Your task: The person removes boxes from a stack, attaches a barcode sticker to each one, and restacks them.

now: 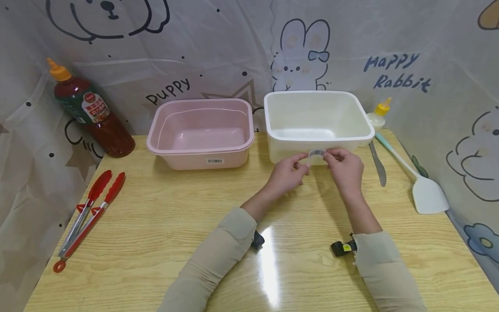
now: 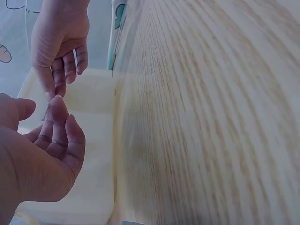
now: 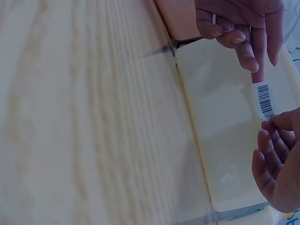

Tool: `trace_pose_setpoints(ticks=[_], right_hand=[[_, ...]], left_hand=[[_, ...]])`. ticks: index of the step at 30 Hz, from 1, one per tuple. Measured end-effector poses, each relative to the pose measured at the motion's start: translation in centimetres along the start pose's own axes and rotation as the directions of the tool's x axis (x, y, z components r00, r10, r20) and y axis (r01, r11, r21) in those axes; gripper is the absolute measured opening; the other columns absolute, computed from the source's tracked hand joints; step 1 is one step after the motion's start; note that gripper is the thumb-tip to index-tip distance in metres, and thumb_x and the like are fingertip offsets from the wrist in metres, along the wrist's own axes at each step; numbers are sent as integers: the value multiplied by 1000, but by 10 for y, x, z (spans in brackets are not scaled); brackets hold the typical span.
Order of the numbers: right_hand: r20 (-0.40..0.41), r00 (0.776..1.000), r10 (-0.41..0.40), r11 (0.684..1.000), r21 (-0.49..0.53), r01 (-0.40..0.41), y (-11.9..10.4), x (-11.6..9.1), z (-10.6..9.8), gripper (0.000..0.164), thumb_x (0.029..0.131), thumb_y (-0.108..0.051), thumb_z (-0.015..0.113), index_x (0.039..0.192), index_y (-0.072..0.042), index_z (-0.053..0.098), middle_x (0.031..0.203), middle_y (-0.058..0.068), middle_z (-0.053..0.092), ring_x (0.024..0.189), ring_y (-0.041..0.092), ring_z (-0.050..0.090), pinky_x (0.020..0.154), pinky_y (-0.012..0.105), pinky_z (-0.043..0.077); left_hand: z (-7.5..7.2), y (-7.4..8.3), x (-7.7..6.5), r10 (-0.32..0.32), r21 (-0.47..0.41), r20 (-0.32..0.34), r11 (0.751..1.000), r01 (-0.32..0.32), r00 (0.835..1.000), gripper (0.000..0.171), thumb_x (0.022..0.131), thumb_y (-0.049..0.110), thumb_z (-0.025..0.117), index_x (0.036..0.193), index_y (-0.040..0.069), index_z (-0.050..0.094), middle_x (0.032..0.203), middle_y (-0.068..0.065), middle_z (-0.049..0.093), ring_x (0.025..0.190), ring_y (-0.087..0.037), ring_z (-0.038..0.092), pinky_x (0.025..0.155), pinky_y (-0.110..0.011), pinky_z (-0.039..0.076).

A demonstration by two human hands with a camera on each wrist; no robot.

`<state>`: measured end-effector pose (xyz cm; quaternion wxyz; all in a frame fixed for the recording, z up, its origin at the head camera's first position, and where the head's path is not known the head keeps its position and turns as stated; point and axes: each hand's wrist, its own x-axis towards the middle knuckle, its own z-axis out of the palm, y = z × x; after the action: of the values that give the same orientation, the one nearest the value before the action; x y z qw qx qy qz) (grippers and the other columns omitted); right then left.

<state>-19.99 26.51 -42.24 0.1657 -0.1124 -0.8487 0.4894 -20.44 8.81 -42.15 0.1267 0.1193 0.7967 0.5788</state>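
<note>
A small white barcode sticker (image 1: 316, 153) bends between both hands, close in front of the front wall of the white basin (image 1: 317, 140). My right hand (image 1: 346, 170) pinches one end of it between thumb and index finger; the right wrist view shows the printed barcode label (image 3: 265, 99) facing up. At its other end, the extended index finger of my left hand (image 1: 287, 174) touches the sticker, with the thumb held apart. In the left wrist view, my left hand (image 2: 47, 154) mostly hides the sticker.
Left of the white basin stands a pink basin (image 1: 199, 160) bearing a barcode label (image 1: 215, 160). A red sauce bottle (image 1: 93, 108) and red-tipped tongs (image 1: 87, 216) are at the left. To the right are a small yellow-capped bottle (image 1: 378, 117), a knife (image 1: 377, 164) and a white spatula (image 1: 429, 195).
</note>
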Motion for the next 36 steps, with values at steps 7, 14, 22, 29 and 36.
trace_pose_setpoints(ticks=[7,14,22,29,36], right_hand=[[11,1000,6,1000,11,-6,1,0,-1,31,95,-27,70,106,2,76,104,23,75,63,-6,62,60,11,53],[6,1000,9,1000,6,-9,1,1,0,30,95,-26,70,106,2,76,103,20,76,63,-5,62,60,12,54],[-4,1000,-6,1000,6,6,0,0,1,28,94,-23,69,104,3,76,100,17,77,63,-5,63,60,13,54],[-8,1000,-4,1000,-3,4,1,1,2,28,95,-24,69,104,1,76,102,17,77,66,-5,64,61,12,54],[-13,1000,-9,1000,-23,9,3,2,2,29,94,-26,69,103,0,76,98,15,77,65,-3,64,60,12,54]], left_hand=[[0,0,1,4,13,-2,1000,-4,1000,43,103,24,61,145,18,57,86,4,72,58,-11,62,48,-21,44],[0,1,1,-25,20,0,999,25,1000,45,102,25,61,146,20,55,86,5,72,60,-12,62,49,-21,44],[-2,0,1,-40,21,8,999,39,999,45,103,28,61,147,22,55,89,5,73,62,-13,63,50,-21,45],[-4,-2,-2,-40,19,11,999,40,999,44,103,29,60,147,21,54,92,1,74,68,-20,67,53,-23,47],[-4,-4,-3,-15,42,4,999,15,1000,42,104,28,59,144,19,57,91,0,75,70,-26,70,52,-23,48]])
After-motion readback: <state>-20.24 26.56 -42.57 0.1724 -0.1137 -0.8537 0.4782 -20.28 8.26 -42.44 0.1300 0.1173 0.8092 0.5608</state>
